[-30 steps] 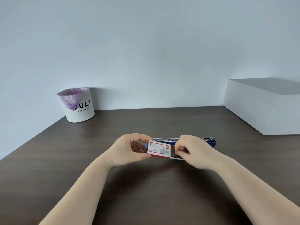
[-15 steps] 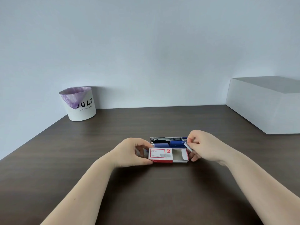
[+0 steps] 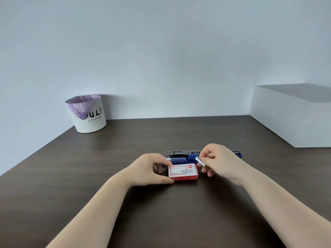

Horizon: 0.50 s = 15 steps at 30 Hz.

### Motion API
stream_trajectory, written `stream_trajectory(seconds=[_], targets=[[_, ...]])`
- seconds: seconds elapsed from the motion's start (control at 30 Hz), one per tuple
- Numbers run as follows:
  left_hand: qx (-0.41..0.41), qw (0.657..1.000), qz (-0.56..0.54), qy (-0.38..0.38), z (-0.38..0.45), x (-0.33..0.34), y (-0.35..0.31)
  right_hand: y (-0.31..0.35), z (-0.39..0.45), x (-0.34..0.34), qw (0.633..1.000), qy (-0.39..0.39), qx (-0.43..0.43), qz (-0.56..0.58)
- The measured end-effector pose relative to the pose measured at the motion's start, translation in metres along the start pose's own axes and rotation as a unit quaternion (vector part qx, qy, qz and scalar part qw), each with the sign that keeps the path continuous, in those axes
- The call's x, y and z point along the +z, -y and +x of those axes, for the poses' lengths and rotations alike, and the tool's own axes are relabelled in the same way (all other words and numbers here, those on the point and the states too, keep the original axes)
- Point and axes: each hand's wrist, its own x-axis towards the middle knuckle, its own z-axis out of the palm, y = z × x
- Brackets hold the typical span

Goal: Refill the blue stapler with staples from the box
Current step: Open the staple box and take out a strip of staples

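While the red-and-white cardboard staple box (image 3: 183, 172) is lying flat on the dark wood-grain bench (image 3: 89, 176), seen from the head camera, the left hand (image 3: 149, 170) is gripping its left end between thumb and fingers. Just right of the box, the right hand (image 3: 217, 161) is pinching a short silvery strip of staples (image 3: 200, 161) in a narrow grip above the bench. Directly behind the box, the blue stapler (image 3: 180, 158) is lying opened out, metal channel exposed. Far back left, a white round bin with a purple liner (image 3: 86, 113) is standing near the wall.
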Motion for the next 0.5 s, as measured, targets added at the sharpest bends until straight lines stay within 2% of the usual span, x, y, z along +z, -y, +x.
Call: stream_trajectory(seconds=[0.27,0.5], targets=[[0.0,1.0,-0.009,0.001,0.0,0.002,0.001,0.001,0.005,-0.013,0.977,-0.119,0.064,0.167],[0.009,1.0,-0.009,0.002,0.0,0.004,0.0,0.007,0.003,-0.017,0.938,-0.102,0.111,0.312]])
